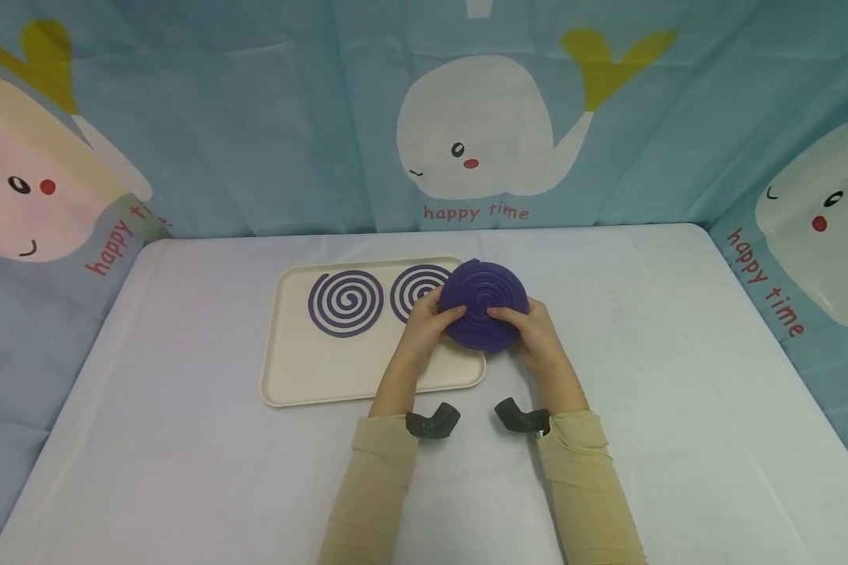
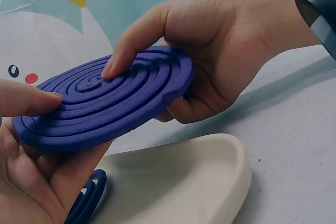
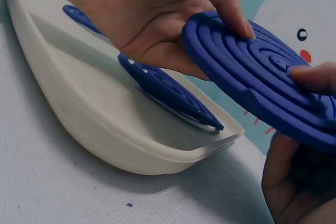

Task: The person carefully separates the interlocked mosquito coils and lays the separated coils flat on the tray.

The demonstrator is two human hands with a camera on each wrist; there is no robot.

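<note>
A flat purple coiled disc (image 1: 484, 282), apparently modelling clay, is held up over the right end of a cream tray (image 1: 318, 373). My left hand (image 1: 424, 326) grips its left side, thumb on the upper face and fingers beneath. On the opposite side, my right hand (image 1: 539, 333) pinches it the same way, its thumb near the spiral's centre. In the left wrist view the disc (image 2: 142, 90) looks tilted, with its turns pressed close together. Two looser purple spirals lie on the tray: the left one (image 1: 349, 298) shows fully, the other (image 1: 422, 267) is partly behind my left hand and the disc.
A white cloth covers the table (image 1: 148, 416), and the tray rests on it. A blue curtain (image 1: 290, 118) printed with whales hangs behind and at both sides. Dark devices (image 1: 434, 421) are strapped at both wrists. A tiny dark crumb (image 3: 129, 204) lies on the cloth.
</note>
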